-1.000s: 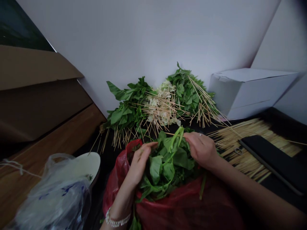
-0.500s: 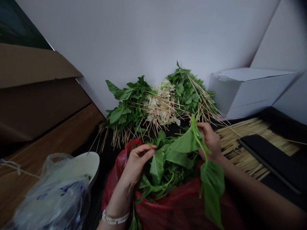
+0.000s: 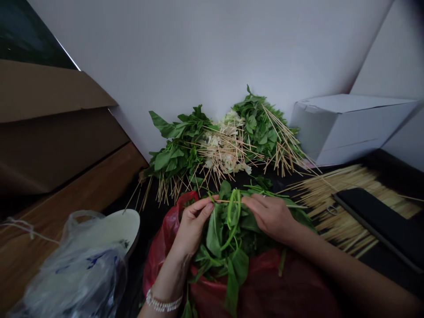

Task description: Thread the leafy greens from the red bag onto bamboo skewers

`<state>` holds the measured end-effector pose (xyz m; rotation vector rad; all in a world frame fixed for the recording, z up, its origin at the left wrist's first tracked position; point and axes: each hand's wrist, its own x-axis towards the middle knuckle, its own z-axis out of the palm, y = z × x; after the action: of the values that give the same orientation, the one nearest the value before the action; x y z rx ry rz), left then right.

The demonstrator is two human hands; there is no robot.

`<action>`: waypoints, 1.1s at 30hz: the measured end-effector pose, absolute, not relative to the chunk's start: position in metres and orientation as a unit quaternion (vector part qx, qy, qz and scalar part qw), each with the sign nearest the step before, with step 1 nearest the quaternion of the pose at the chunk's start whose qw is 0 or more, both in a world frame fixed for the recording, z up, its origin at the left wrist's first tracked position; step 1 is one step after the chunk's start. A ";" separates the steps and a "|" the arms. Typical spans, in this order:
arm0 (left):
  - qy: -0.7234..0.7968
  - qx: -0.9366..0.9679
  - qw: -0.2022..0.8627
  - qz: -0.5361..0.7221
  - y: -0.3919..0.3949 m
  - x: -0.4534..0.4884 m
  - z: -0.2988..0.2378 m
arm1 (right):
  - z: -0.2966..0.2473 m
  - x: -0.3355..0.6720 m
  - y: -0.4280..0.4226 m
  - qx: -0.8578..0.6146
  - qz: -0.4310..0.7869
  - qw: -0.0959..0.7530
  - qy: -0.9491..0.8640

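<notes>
My left hand [image 3: 193, 223] and my right hand [image 3: 270, 215] are over a red plastic bag [image 3: 261, 287] full of loose green leaves [image 3: 228, 247]. Between the two hands runs a thin bamboo skewer [image 3: 222, 201]. My left hand pinches its left end. My right hand pinches folded green stems and leaves [image 3: 232, 214] hanging on the skewer. Both hands are closed in a pinch.
Against the wall lie piles of skewered greens [image 3: 179, 152] and a skewered white vegetable [image 3: 225, 152]. A heap of bare skewers [image 3: 334, 194] lies right, under a black flat case [image 3: 380, 221]. A white box [image 3: 347, 126], a white bowl [image 3: 121, 227], a clear bag [image 3: 79, 274] and cardboard [image 3: 49, 128] surround them.
My right hand had lifted a long leafy stem up and to the right; now it is back low over the bag with the stem folded onto the skewer. My left hand barely moved.
</notes>
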<state>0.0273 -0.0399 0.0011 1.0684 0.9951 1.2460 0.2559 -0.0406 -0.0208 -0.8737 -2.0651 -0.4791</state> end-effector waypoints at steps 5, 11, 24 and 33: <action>0.429 0.457 0.568 0.533 -0.039 0.028 -0.001 | -0.022 0.257 -0.040 -0.348 -0.197 0.398 -0.826; 0.436 0.437 0.565 0.547 -0.041 0.029 0.001 | -0.022 0.256 -0.041 -0.347 -0.207 0.400 -0.823; 0.440 0.435 0.555 0.556 -0.039 0.027 -0.002 | -0.022 0.256 -0.042 -0.344 -0.210 0.390 -0.828; 0.454 0.500 0.499 0.543 -0.040 0.028 -0.001 | -0.024 0.255 -0.045 -0.330 -0.228 0.367 -0.839</action>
<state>0.0283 -0.0397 -0.0015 1.2102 1.0993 1.3143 0.2554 -0.0449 -0.0245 -0.8473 -2.1564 -0.5867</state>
